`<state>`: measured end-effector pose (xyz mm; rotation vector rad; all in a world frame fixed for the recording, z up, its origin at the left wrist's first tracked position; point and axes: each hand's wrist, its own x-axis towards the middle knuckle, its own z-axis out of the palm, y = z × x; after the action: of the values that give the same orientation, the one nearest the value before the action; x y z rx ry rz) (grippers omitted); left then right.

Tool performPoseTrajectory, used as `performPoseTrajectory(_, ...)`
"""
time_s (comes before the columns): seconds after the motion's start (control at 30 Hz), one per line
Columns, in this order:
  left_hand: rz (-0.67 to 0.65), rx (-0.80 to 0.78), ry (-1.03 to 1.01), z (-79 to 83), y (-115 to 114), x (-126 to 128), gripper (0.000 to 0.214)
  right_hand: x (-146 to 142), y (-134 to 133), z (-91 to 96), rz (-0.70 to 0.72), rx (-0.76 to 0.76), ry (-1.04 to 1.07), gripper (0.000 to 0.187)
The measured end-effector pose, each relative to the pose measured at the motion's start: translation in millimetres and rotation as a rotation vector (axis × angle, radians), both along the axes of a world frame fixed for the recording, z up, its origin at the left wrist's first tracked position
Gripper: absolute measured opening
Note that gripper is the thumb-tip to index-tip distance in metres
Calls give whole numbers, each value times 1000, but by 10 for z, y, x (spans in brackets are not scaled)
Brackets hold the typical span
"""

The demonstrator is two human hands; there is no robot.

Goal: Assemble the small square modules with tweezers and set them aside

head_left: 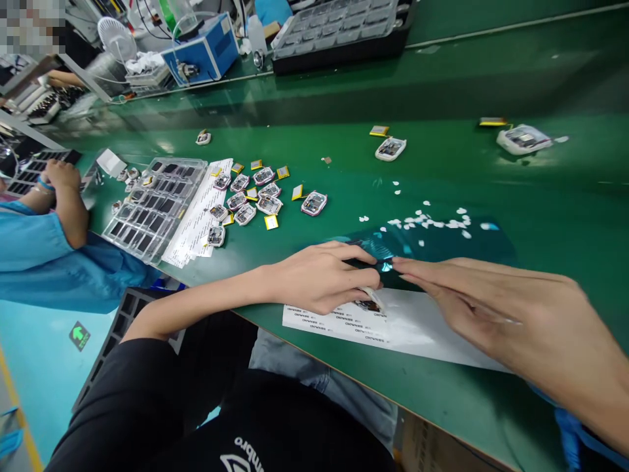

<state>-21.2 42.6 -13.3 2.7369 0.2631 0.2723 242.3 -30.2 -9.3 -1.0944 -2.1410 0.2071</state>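
Observation:
My left hand (329,275) is curled over a small white device housing (372,300) with electronics inside, mostly hidden under the fingers. Its index finger reaches toward a shiny bluish-white piece (386,267) on a dark teal film sheet (472,246). From the right, my right hand (511,308) brings its thumb and index fingertip together at that piece; whether it is gripped is unclear. A thin shiny strip shows along the right palm, its kind not readable. Below both hands lies a white printed backing sheet (339,324). Several small white pieces (427,221) are scattered over the film.
Several open housings with yellow-edged batteries (255,193) lie left of centre, beside paper sheets and a clear compartment tray (157,203). Two more housings (390,149) (523,139) sit farther back. A blue box (204,52) and black tray (344,46) stand behind. A co-worker's arm (66,196) is at left.

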Motion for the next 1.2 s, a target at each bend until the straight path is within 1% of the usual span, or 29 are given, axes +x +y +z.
performPoseTrajectory(0.07,-8,-56,-3,-22,39,-7,39,28,12,34,-57,28,-26,23)
performPoseTrajectory(0.1,-17,-81,-10,-38,58,-14,39,42,22,57,-60,22,-41,23)
performPoseTrajectory(0.23,-81,-123,-52,-62,109,-51,34,53,43,142,-29,-17,-89,39)
performPoseTrajectory(0.3,-94,-139,-43,-38,113,-69,33,27,32,151,-22,-44,-102,42)
performPoseTrajectory(0.4,-77,-146,-29,-7,100,-80,34,-23,18,121,-15,-81,-111,44)
performPoseTrajectory(0.5,-67,-115,-15,-25,73,-68,38,-38,25,69,6,-87,-92,39)
performPoseTrajectory(0.63,-59,-63,22,-60,41,-29,44,15,44,8,91,-39,-62,25)
performPoseTrajectory(0.7,-59,-45,32,-64,46,-12,47,63,48,-10,107,-18,-95,26)
performPoseTrajectory(0.73,-66,-37,32,-67,54,-7,48,91,46,-12,91,-3,-123,28)
performPoseTrajectory(0.8,-76,-16,13,-80,69,-3,50,144,34,8,11,39,-173,27)
performPoseTrajectory(0.87,-69,11,-23,-93,60,0,50,176,5,58,-121,67,-164,21)
performPoseTrajectory(0.93,-74,49,-57,-73,6,13,44,169,-41,127,-237,64,-114,15)
performPoseTrajectory(1.0,-102,63,-125,9,-84,48,33,122,-86,187,-274,49,-88,19)
performPoseTrajectory(1.03,-99,41,-203,73,-129,74,29,89,-99,207,-249,64,-85,25)
performPoseTrajectory(1.07,-64,-15,-304,146,-162,105,27,55,-103,218,-209,103,-92,32)
performPoseTrajectory(1.1,20,-110,-427,221,-175,140,28,24,-96,222,-171,160,-94,40)
performPoseTrajectory(1.13,148,-237,-550,290,-161,175,31,-2,-79,219,-147,222,-92,47)
performPoseTrajectory(1.2,461,-554,-711,381,-53,235,36,-33,-31,204,-142,335,-87,53)
